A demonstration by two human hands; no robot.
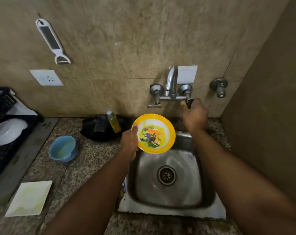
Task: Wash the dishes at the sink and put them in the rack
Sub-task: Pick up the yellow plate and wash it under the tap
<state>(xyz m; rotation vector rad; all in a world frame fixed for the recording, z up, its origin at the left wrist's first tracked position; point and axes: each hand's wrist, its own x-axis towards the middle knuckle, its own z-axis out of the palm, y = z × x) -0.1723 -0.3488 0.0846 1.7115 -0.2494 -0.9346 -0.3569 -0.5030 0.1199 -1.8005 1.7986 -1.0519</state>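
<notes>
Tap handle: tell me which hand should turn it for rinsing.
Right. The right hand is already at the right tap handle, fingers on it as far as the blur shows. The left hand grips the yellow plate over the sink.

rack (pixel 1 133) left of sink (pixel 167 177), bowl (pixel 63 148) between, tap (pixel 171 83) behind

We see the sink (pixel 167 192) basin bare, so a hand can pass straight down there. Above its rear edge the yellow plate (pixel 155 133) and tap (pixel 171 83) crowd the way. On the worktop (pixel 93 160), the blue bowl (pixel 62 150), black tray (pixel 99 128) and square plate (pixel 29 198) block the left, with open granite between them.
</notes>
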